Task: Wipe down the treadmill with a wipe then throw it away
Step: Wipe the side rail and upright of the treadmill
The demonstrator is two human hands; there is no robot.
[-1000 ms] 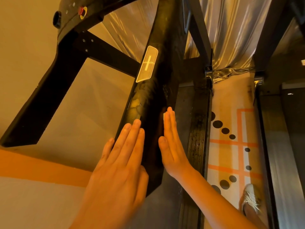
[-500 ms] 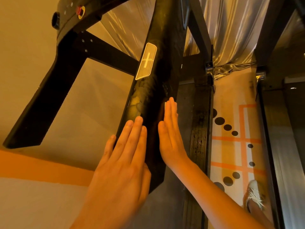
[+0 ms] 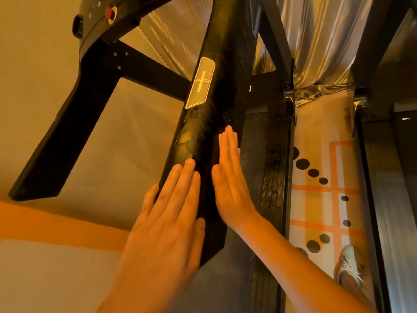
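Step in hand: wiping the right handrail [image 3: 203, 132] of the treadmill [image 3: 140, 68]. The disposal step is not yet due.

Hand state:
- Right hand [image 3: 230, 177]: fingers straight and together, palm pressed flat against the outer side face of the handrail. The wipe [image 3: 219, 141] is trapped between the fingers and the rail. Only a thin white edge shows beside the index finger; the rest is hidden under the hand.
- Left hand [image 3: 167, 222]: fingers straight, slightly spread, laid flat on the top face near the rail's lower end. It holds nothing and appears to steady the rail.

Wiped area, as a judgement: the wipe sits on the side face, below the plus pad [image 3: 200, 82]. The pad, the upper rail, the console [image 3: 97, 19], the other handrail [image 3: 63, 143] and the side strip [image 3: 274, 177] probably remain to be done, so the task is at an early to middle stage.

Next move calls for:
1. Sliding the right hand along the rail with even pressure, so that the wipe does not slip out from under the flat fingers.
2. Light contact across the plus pad, to avoid pressing it.
3. Re-folding the wipe once soiled.

No bin is in view; its place cannot be told. A shoe [image 3: 349, 263] stands on the marked floor [image 3: 325, 154] beside the treadmill
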